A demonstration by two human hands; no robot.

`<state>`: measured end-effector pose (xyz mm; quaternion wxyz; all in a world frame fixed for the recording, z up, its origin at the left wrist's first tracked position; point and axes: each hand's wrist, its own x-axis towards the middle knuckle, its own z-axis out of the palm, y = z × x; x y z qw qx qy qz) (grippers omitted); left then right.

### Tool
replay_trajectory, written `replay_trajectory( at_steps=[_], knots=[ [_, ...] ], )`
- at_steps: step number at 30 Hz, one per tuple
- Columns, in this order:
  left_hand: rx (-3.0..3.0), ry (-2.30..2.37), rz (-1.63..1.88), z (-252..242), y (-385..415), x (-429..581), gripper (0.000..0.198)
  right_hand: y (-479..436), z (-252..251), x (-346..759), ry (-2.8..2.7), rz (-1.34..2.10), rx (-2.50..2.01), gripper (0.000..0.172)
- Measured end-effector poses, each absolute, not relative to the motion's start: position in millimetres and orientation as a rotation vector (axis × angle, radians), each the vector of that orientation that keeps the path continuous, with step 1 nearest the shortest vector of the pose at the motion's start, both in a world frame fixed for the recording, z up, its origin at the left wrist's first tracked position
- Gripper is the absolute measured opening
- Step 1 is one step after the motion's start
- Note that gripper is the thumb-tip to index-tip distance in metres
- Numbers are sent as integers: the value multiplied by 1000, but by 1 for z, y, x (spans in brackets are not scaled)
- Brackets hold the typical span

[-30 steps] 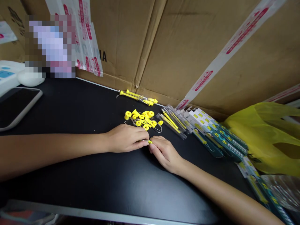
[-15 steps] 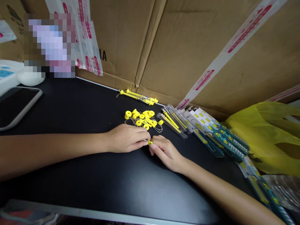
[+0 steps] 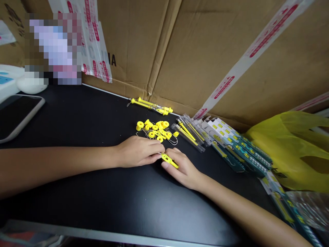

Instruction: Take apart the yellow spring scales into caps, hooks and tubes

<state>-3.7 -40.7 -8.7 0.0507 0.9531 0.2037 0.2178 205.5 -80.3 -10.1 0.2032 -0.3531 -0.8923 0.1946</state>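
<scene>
Near the middle of the black table, my left hand is closed in a pinch on the end of a small metal spring, most of it hidden by the fingers. A slim yellow plastic piece with holes in it meets the spring. My right hand holds this piece between thumb and curled fingers, with its upper face showing. Just beyond my hands lies a pile of yellow plastic caps, mixed with springs and wire hooks.
Assembled yellow spring pieces lie by the cardboard wall. Clear tubes with yellow rods and printed boxes are at right, beside a yellow plastic bag. A phone rests at far left.
My right thumb has shifted down off the yellow piece, so more of it shows. My left hand keeps its pinch in the same place. The pile looks unchanged.
</scene>
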Motion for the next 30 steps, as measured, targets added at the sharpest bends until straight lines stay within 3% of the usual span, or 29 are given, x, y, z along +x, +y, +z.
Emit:
replay_trajectory(
  at_steps=[4, 10, 30],
  knots=[
    [2902, 658, 731, -10, -42, -2, 17, -82, -16, 204, -2489, 97, -1066, 23],
    [2905, 664, 739, -10, -41, -2, 16, -81, -14, 203, -2545, -311, -1037, 35],
    [2920, 686, 700, -13, -40, -2, 17, -81, -14, 203, -2617, -140, -1058, 40]
  ],
)
